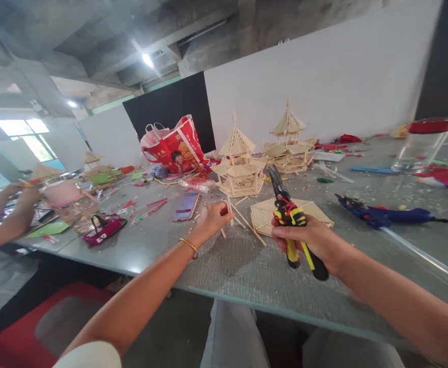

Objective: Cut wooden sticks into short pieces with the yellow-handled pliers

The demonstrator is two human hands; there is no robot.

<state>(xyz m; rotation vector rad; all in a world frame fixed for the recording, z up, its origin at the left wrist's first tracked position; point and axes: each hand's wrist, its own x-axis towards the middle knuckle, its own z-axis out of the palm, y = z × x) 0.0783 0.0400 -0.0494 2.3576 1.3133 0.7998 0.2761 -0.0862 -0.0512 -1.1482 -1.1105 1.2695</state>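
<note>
My right hand (311, 237) is wrapped round the black-and-yellow handles of a pair of pruning shears (290, 217), whose dark blades point up and away. Fingers pinched, my left hand (214, 220) holds a short thin wooden stick (229, 204) just above the table. Several loose wooden sticks (256, 230) lie beside that hand. Partly behind the shears is a flat panel of sticks (317, 210). Farther back stand two stick-built pavilions with pointed roofs, a nearer one (239, 158) and a farther one (288, 138).
A blue glue gun (384, 214) with a clear glue stick lies at right, near a red-lidded jar (423, 145). Left of my hand are a phone (186, 206) and a purple pouch (104, 230). A red bag (178, 148) stands behind. Another person's arms (17, 214) reach in at far left.
</note>
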